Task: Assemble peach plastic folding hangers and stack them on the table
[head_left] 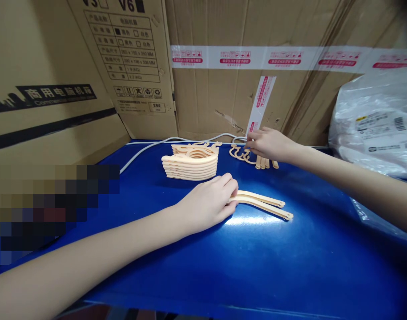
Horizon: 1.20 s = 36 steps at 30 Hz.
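Note:
My left hand (211, 198) is closed around the ends of two slim, curved beige plastic hanger arms (261, 202). They extend to the right from my fist, side by side just over the blue table. At the back right, my right hand (270, 143) reaches over a group of beige hanger hooks (239, 153), its fingers loosely bent and somewhat apart. Whether the fingertips touch a hook is unclear. Just below that hand lie several loose beige hanger arms (262, 163). Left of the hooks stands a neat stack of beige folded hangers (190, 166), hooks toward the back.
The blue table (250, 271) is bounded by cardboard boxes (210, 98) at the back and left. A white cable (150, 146) runs along the back edge. White plastic packaging (376, 126) with a label bulges at the right. A blurred-out patch (39, 209) covers the left side.

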Each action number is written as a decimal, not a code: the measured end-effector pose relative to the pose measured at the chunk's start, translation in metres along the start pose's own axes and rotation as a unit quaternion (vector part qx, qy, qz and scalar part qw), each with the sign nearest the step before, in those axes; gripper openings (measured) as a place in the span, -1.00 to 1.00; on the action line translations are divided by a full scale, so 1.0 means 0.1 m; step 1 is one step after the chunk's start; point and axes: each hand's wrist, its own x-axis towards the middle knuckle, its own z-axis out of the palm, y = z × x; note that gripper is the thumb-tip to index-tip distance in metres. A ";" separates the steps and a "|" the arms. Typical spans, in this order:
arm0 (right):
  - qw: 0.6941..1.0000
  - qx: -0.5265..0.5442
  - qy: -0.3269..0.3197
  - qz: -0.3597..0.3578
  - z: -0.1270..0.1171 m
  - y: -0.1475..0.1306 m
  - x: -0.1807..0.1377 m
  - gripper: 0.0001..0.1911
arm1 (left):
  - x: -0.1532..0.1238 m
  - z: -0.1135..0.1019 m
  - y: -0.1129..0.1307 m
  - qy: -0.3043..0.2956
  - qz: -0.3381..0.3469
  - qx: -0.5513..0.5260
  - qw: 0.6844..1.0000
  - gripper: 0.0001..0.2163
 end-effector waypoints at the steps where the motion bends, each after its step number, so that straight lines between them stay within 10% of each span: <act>1: 1.000 -0.005 -0.002 0.003 0.00 0.00 0.01 -0.72 | 0.00 0.00 0.00 0.000 0.001 0.000 1.000 -0.96; 16: 0.999 0.031 0.002 0.009 -0.10 -0.12 0.32 -0.69 | 0.00 0.00 0.01 -0.001 0.001 0.001 1.000 -0.96; 29: 0.930 0.235 -0.218 0.178 -0.27 -0.11 0.14 -0.60 | 0.00 0.00 0.00 0.001 0.001 0.000 1.000 -0.97; 36: 0.919 0.290 -0.160 0.213 -0.23 -0.17 0.13 -0.81 | 0.00 -0.01 0.01 -0.003 -0.001 0.003 1.000 -0.97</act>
